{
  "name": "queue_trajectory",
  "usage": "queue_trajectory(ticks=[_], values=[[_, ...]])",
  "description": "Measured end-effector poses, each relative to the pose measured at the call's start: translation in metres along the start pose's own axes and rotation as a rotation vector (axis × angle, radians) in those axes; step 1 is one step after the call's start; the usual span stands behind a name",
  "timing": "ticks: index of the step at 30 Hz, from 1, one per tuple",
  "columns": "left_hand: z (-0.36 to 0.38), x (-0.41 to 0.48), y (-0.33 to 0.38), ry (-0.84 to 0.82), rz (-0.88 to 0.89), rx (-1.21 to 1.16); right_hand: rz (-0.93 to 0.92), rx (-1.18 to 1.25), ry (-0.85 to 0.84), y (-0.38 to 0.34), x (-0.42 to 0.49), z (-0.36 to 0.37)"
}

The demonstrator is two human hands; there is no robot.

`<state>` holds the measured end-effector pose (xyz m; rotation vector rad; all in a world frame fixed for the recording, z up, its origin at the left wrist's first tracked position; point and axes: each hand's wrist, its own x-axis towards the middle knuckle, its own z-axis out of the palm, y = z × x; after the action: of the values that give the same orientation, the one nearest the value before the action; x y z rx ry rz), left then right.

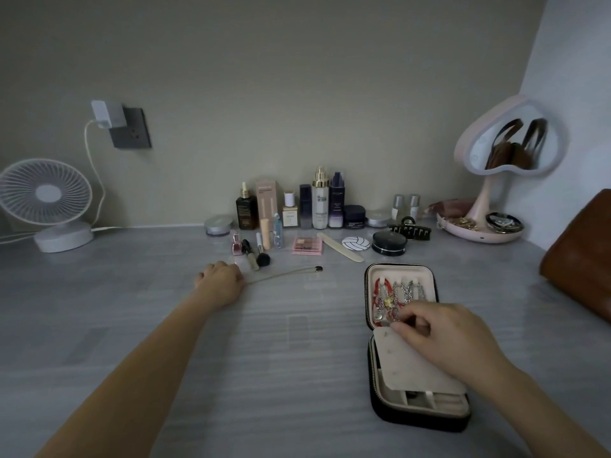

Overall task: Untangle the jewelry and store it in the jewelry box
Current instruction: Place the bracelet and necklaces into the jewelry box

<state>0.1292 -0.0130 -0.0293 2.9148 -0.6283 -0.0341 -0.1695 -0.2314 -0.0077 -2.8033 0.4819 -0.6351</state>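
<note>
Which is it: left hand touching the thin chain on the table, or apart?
Touching. Head view shows the thin chain running into the left hand's curled fingers.

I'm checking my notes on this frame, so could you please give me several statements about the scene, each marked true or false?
1. The jewelry box lies open on the desk. True.
2. The left hand reaches into the box. False: it rests on the desk well to the box's left, its grip on one end of a thin chain.
3. The right hand has its grip on jewelry hung in the box's lid. True.
4. The fan stands beside the mirror. False: the fan is at the far left, the mirror at the far right.
</note>
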Motion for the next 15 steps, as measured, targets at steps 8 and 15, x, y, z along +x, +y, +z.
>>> queue_trajectory(ticks=[8,15], values=[[-0.009,-0.023,0.011,-0.021,0.149,-0.355,0.018,0.048,0.040,-0.004,-0.002,-0.004],[-0.044,-0.066,0.078,-0.063,0.436,-0.686,0.031,0.035,0.039,-0.004,-0.002,-0.005]])
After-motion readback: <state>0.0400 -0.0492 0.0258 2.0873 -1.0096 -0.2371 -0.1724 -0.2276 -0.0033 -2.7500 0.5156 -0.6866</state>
